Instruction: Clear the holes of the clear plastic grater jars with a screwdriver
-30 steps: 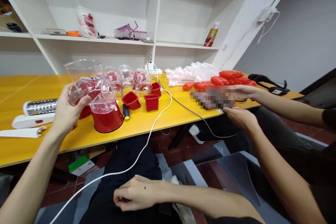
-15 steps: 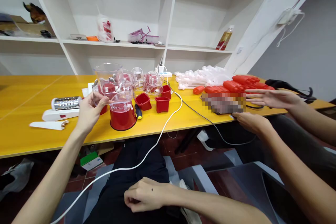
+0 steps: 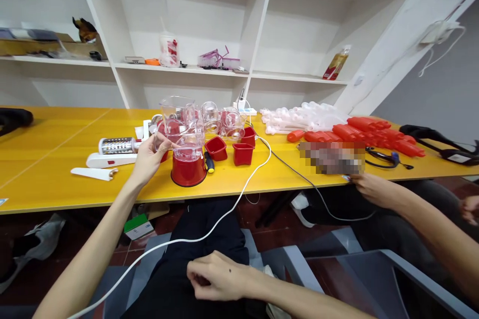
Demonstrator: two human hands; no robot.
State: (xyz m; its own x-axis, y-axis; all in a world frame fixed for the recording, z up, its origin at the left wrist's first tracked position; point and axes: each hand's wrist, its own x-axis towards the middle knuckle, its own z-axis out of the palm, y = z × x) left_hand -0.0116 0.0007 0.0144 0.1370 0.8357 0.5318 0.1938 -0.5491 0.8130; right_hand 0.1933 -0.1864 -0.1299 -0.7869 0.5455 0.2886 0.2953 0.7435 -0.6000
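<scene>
Your left hand (image 3: 151,157) has thumb and fingertips nearly together at the left side of the clear plastic, open-topped housing (image 3: 185,129); whether they grip it cannot be told. That housing stands on a round, glossy red base (image 3: 189,170) near the front edge of the yellow table (image 3: 56,187). Your right hand (image 3: 215,276) lies half-open over your dark trousers (image 3: 159,289).

Before you: housing (image 3: 177,127), clear glossy plastic; red base (image 3: 188,170), smooth shiny plastic; perforated drum (image 3: 118,145), bright metal; tabletop (image 3: 224,179), smooth, slightly glossy; your trousers (image 3: 164,279), matt cloth.
</scene>
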